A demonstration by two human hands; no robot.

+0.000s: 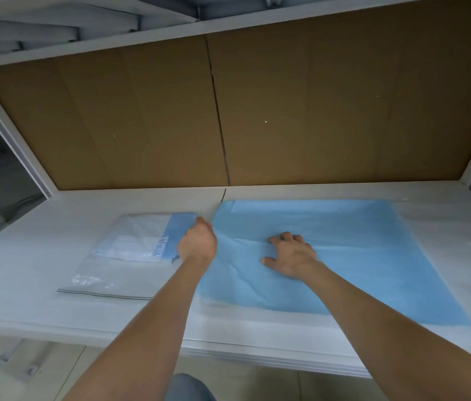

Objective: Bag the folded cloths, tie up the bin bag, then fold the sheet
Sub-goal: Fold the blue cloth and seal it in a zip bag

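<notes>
A light blue sheet (344, 256) lies spread on the right half of the white table (26, 285), creased near its left edge. My left hand (196, 244) is at that left edge with fingers curled, and creases run out from it into the sheet. My right hand (289, 256) lies flat on the sheet's middle with fingers spread. To the left lies a clear zip bag (112, 273) holding a flat white and blue folded pack (147, 238), its far corner close to my left hand.
A brown cardboard panel (228, 111) stands behind the table, split by a vertical seam. White frame posts (11, 134) flank both sides. The table's front edge (257, 354) runs below my forearms. My knee (190, 386) shows underneath.
</notes>
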